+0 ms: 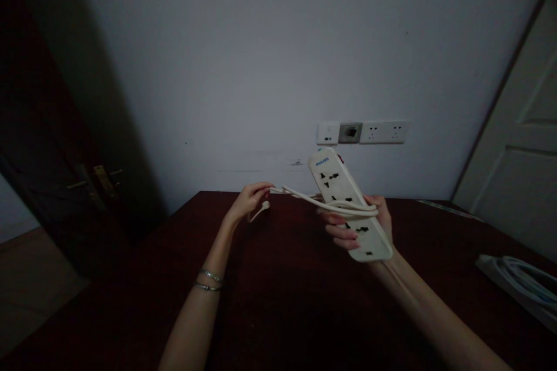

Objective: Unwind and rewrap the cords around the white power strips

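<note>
My right hand (pixel 343 235) grips a white power strip (pixel 342 182) from behind and the side, holding it tilted above the dark red table. White cord (pixel 304 196) is wrapped around the strip's middle and runs left, stretched between both hands. Its other part sits pinched in the fingers of my left hand (pixel 250 197). Just below those fingers dangles the cord's end with a plug (pixel 264 206). Two bracelets (pixel 209 280) circle my left wrist. The back of the strip is hidden.
The dark red table (pixel 278 313) stands against a pale wall with sockets and a switch (pixel 361 133). At the right edge lies another white strip with coiled cable (pixel 522 281). A dark door (pixel 56 145) with a brass handle is on the left, a white door (pixel 522 127) on the right.
</note>
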Demonstrator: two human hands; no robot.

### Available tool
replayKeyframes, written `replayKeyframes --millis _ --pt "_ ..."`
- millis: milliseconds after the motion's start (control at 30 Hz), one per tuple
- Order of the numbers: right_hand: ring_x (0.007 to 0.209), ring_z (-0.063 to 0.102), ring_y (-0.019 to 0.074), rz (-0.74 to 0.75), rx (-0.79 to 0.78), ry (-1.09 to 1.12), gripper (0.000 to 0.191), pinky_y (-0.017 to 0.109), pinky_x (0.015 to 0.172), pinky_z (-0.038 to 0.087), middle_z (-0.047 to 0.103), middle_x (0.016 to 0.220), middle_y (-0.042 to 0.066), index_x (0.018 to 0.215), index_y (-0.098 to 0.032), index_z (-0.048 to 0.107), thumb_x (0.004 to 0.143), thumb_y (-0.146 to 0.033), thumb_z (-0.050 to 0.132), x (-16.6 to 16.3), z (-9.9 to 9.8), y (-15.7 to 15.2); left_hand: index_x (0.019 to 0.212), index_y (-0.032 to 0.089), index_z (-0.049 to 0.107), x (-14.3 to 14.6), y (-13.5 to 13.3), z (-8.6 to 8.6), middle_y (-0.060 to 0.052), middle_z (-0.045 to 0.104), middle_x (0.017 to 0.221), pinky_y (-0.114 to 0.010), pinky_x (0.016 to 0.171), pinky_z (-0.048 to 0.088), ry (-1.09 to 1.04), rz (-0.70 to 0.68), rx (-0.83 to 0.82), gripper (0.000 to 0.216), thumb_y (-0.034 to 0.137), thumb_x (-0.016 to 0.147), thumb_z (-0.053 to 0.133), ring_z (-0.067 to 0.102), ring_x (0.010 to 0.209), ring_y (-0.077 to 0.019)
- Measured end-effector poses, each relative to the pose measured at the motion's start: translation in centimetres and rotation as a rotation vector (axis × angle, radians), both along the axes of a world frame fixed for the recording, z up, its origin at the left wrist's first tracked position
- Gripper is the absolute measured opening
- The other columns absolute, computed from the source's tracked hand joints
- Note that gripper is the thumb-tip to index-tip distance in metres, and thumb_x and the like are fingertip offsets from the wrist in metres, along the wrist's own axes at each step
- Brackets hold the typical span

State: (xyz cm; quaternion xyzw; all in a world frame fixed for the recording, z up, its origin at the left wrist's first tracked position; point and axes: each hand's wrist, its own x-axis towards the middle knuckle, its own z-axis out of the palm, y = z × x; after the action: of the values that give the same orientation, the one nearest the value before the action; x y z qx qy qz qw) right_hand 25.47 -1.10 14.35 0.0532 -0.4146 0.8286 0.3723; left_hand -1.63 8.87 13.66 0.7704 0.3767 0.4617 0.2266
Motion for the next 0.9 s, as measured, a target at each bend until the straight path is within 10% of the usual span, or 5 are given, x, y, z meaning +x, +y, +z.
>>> replayKeyframes --millis 433,900 --pt "0.043 0.041 0.0051 0.486 -0.061 -0.037 0.050 0.014 0.030 0.029 0.045 0.065 -0.001 0.087 -0.019 0.045 0.059 -0.060 0.049 -3.3 -1.0 -2.8 0.093 0.010 0.064 3.0 2.4 -4.5 -0.006 0.064 0.078 -0.030 0.077 0.046 -0.013 -0.040 -0.112 0.025 0.026 0.080 0.051 0.056 0.080 -0.0172" --pt "0.039 0.030 0.0053 -0.114 0.023 -0.121 0.050 0.014 0.029 0.026 0.044 0.056 -0.003 0.090 -0.018 0.050 0.065 -0.061 0.040 0.9 -1.1 0.9 0.110 0.016 0.058 5.1 -5.6 2.8 -0.007 0.063 0.099 -0.032 0.083 0.045 0.256 -0.317 -0.066 0.037 0.013 0.073 0.054 0.057 0.088 -0.0153"
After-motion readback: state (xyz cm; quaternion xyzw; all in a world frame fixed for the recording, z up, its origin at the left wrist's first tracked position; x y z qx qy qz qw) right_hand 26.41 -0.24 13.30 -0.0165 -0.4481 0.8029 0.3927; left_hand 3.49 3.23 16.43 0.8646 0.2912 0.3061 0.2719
